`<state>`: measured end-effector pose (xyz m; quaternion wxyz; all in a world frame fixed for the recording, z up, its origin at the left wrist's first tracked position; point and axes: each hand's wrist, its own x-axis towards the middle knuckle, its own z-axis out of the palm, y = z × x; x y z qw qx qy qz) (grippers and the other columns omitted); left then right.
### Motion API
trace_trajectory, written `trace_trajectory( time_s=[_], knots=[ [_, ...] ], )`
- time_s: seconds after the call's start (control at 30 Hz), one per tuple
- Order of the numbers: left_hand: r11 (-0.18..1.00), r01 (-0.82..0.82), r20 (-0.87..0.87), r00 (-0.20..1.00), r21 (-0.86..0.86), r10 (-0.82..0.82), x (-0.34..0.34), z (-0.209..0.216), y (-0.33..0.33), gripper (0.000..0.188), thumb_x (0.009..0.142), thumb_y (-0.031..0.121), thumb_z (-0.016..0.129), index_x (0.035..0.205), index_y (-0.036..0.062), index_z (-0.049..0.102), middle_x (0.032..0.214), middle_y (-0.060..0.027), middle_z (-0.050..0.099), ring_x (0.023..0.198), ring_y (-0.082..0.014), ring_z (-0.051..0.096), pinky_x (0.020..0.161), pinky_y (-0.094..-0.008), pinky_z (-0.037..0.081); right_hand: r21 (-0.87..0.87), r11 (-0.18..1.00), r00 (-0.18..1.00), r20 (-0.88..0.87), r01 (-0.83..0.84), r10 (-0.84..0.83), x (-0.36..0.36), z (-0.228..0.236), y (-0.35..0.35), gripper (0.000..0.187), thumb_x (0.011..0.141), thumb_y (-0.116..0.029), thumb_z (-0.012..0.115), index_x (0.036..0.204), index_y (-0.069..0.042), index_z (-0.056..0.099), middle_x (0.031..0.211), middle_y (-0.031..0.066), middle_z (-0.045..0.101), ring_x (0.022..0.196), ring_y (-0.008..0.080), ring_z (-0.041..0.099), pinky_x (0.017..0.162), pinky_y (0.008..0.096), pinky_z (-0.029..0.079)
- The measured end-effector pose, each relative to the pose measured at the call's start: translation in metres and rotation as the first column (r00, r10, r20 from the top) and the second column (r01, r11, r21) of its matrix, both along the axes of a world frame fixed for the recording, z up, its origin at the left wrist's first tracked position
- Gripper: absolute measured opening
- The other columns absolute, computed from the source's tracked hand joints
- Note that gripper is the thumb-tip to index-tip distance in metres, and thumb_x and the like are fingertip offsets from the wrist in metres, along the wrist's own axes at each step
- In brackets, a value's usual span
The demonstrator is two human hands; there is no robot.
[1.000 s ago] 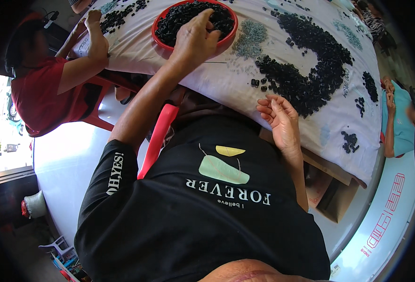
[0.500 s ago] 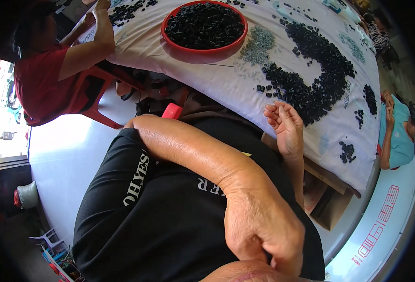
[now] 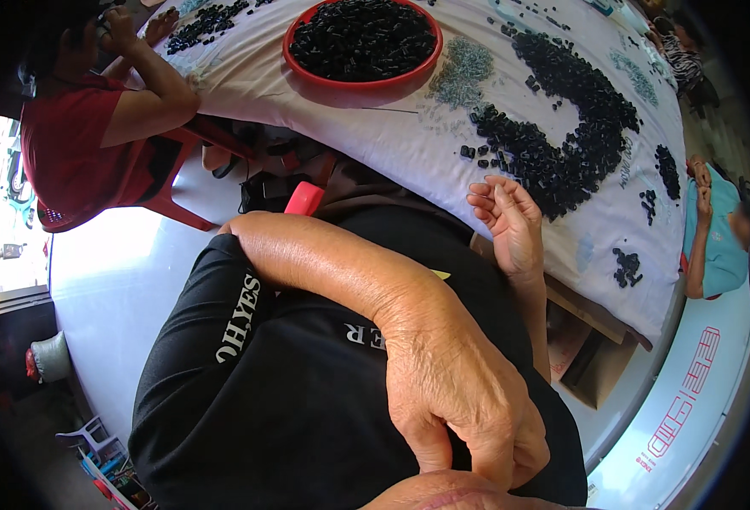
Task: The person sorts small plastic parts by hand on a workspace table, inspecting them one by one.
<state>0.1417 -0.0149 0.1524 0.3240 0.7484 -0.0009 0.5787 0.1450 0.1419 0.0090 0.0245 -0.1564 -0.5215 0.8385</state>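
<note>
My left hand (image 3: 464, 408) is bent across my chest, its fingers curled down against bare skin at the lower edge. The fingertips are hidden, so I cannot make out whether anything is between them. Raised at the front edge of the cloth-covered table (image 3: 375, 140), my right hand (image 3: 511, 221) has loosely bent fingers slightly apart and no visible object in them. Just beyond it lies a long curved heap of small black pieces (image 3: 583, 144). Farther away, small clear pieces (image 3: 463, 72) are spread beside a red basin (image 3: 286, 55) heaped with black pieces (image 3: 362, 38).
A person in a red top (image 3: 69, 161) sits at the left on a red chair (image 3: 158, 183). Another person in a light-blue top (image 3: 724, 238) is at the right. An open cardboard box (image 3: 596, 374) stands below the table edge. Smaller black clusters (image 3: 626, 268) dot the cloth.
My left hand has shifted slightly up and left, its fingers still curled against the skin. My right hand keeps its pose. The person in red has raised a hand towards the head.
</note>
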Motion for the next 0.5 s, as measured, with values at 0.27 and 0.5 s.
trace_trajectory(
  time_s=[0.27,0.5],
  knots=[
    [0.994,0.057,-0.116,0.991,-0.089,-0.067,-0.005,-0.002,-0.001,0.014,0.089,0.01,0.053,0.081,-0.0008,0.049,0.082,-0.0154,0.051,0.08,-0.0338,0.052,0.069,-0.0417,0.044,0.0,1.0,1.0,-0.011,-0.001,0.001,0.0,0.005,0.001,0.018,0.097,-0.013,0.052,0.109,-0.002,0.06,0.101,0.0128,0.067,0.086,0.016,0.066,0.075,0.0236,0.052],
    [0.914,-0.397,-0.448,0.835,-0.086,0.32,-0.062,0.001,-0.004,0.012,0.075,0.001,0.059,0.074,-0.0049,0.05,0.075,-0.0192,0.054,0.081,-0.04,0.056,0.071,-0.0446,0.044,-0.028,1.0,1.0,0.0,-0.014,0.014,-0.001,0.002,0.002,0.017,0.096,-0.012,0.053,0.108,-0.002,0.06,0.101,0.0126,0.067,0.086,0.0161,0.066,0.075,0.0238,0.052]
  ],
)
